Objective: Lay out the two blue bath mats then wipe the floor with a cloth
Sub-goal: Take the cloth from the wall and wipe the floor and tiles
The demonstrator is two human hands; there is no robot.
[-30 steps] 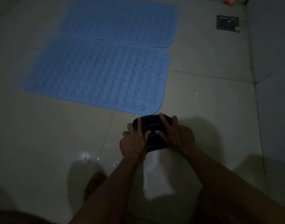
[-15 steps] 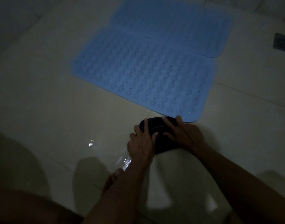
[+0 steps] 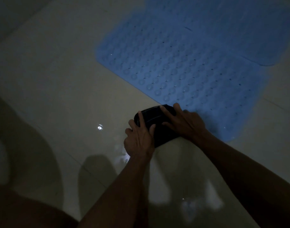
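Observation:
Two blue bath mats lie flat side by side on the pale tiled floor (image 3: 62, 83). The nearer mat (image 3: 182, 66) has rows of suction bumps; the farther mat (image 3: 256, 30) reaches the top right edge of the view. A folded dark cloth (image 3: 159, 127) rests on the floor at the nearer mat's front edge. My left hand (image 3: 138, 140) presses on the cloth's left side. My right hand (image 3: 187, 122) lies flat on its right side, partly over the mat's edge. Both palms cover much of the cloth.
The floor is wet and glossy, with bright reflections (image 3: 99, 127) left of my hands and below them. My bare leg (image 3: 25, 209) fills the lower left corner. A darker wall base (image 3: 14, 15) runs along the upper left.
The view has swung left, so the mats now sit toward the upper right and the floor drain is out of frame. Both hands stay pressed on the cloth at the mat's edge.

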